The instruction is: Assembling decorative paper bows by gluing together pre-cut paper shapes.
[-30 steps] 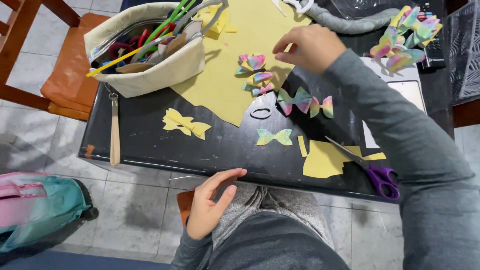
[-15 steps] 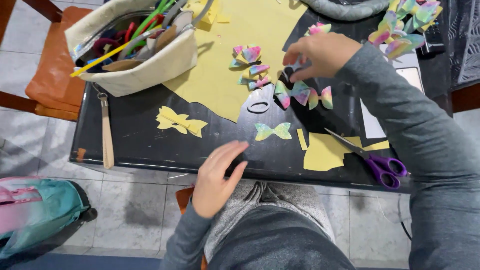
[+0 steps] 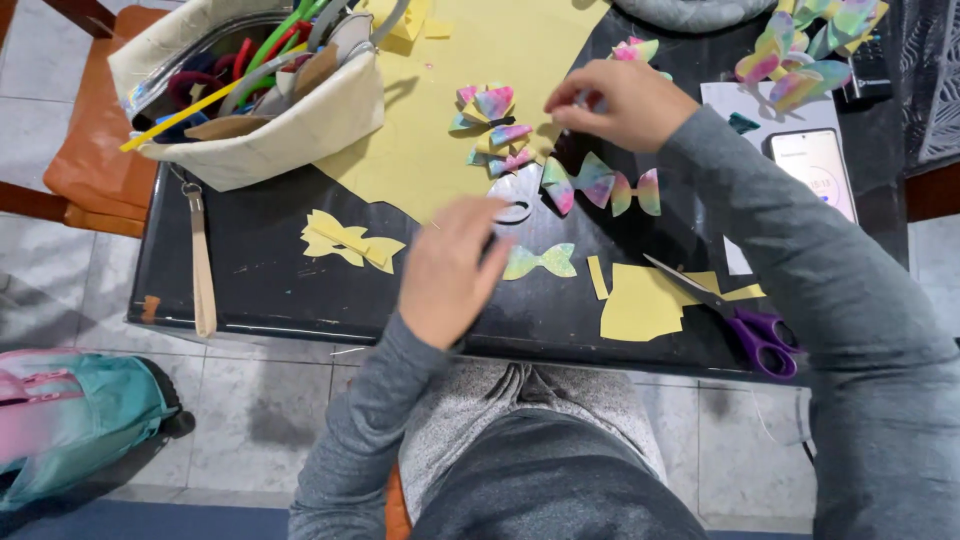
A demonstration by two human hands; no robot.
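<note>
My left hand [image 3: 455,265] hovers, blurred, over the black table [image 3: 250,290] with its fingers spread and nothing in it, just left of a pastel bow-shaped paper piece [image 3: 542,260] and below a clear tape roll [image 3: 515,195]. Further back, my right hand [image 3: 610,100] has its fingertips pinched together at the edge of a large yellow sheet [image 3: 440,130]; what they pinch is not visible. Finished pastel paper bows lie beside it on the sheet [image 3: 495,110] and just below it [image 3: 597,185].
A cream pouch [image 3: 280,130] full of pens and tools stands at back left. A yellow bow cutout [image 3: 345,240], yellow scraps [image 3: 640,300], purple-handled scissors [image 3: 745,325], a phone [image 3: 822,172] and more bows [image 3: 805,50] lie around. A chair [image 3: 85,150] and backpack [image 3: 70,420] are left.
My left hand rose from my lap onto the table toward the pastel bow piece. My right hand shifted slightly toward me and stays pinched by the bows.
</note>
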